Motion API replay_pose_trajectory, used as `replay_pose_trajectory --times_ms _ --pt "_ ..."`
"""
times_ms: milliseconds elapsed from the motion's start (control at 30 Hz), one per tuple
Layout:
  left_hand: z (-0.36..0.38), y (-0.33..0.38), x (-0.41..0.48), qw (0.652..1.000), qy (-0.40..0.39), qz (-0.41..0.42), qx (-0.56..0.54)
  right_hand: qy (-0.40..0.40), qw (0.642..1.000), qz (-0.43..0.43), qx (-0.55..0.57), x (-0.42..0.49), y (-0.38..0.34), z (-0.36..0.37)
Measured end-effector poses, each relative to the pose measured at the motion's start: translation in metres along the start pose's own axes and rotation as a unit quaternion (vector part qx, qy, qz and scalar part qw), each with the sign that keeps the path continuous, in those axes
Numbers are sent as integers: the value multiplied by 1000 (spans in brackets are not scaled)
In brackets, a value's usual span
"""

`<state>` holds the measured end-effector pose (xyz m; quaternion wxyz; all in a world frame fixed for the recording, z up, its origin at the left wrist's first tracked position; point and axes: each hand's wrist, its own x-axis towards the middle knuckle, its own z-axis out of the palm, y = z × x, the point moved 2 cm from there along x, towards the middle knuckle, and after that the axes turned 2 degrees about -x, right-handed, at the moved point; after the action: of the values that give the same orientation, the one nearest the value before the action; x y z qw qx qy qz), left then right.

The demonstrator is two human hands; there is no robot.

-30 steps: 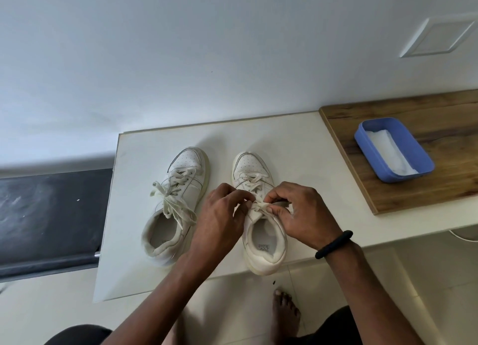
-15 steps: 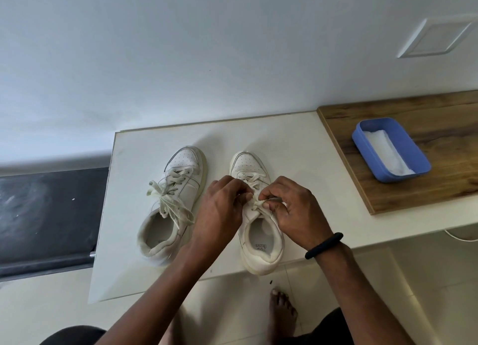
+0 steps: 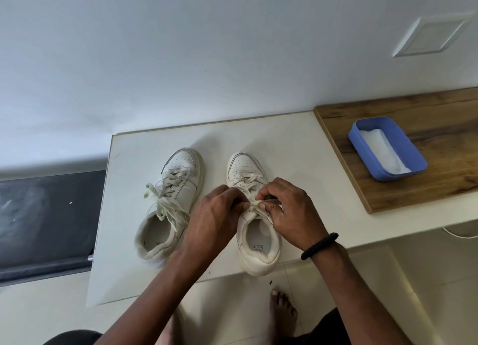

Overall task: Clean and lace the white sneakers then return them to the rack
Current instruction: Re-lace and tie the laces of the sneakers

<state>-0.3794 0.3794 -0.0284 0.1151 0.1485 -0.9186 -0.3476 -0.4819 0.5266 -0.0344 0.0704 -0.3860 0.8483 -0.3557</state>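
bare strip between left sneaker (image 3: 170,205) and right sneaker (image 3: 254,215); blue tray (image 3: 388,148) blocks wooden board (image 3: 439,189), right edge.

White wall (image 3: 181,47), pale table (image 3: 284,143) (tiled floor (image 3: 439,280))

2 sneakers (image 3: 178,169), 1 blue tub (image 3: 399,177) (w/ 1 cloth (image 3: 382,150)), 2 hands (image 3: 214,220)

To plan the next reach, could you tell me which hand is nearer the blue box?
Right. The right hand is on the laces, left of the blue box; the left hand is farther left.
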Motion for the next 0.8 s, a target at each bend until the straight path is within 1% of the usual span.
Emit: replay_pose_trajectory --times_ms 100,200,367,500,633,800 --pt "0 -3 2 1000 -8 10 -20 -1 1000 16 17 0 1 1" --pt "4 -3 1 1000 5 -2 -27 -8 999 28 41 0 3 1" --pt "8 -4 -1 999 24 -20 -36 -21 992 62 111 1 7 2" --pt "8 -6 0 1000 20 6 -22 -30 984 84 157 0 10 3" --pt "7 -11 3 999 18 12 -31 -33 982 86 164 0 13 4" --pt "10 -7 0 998 53 0 -34 -36 977 98 186 1 16 5"
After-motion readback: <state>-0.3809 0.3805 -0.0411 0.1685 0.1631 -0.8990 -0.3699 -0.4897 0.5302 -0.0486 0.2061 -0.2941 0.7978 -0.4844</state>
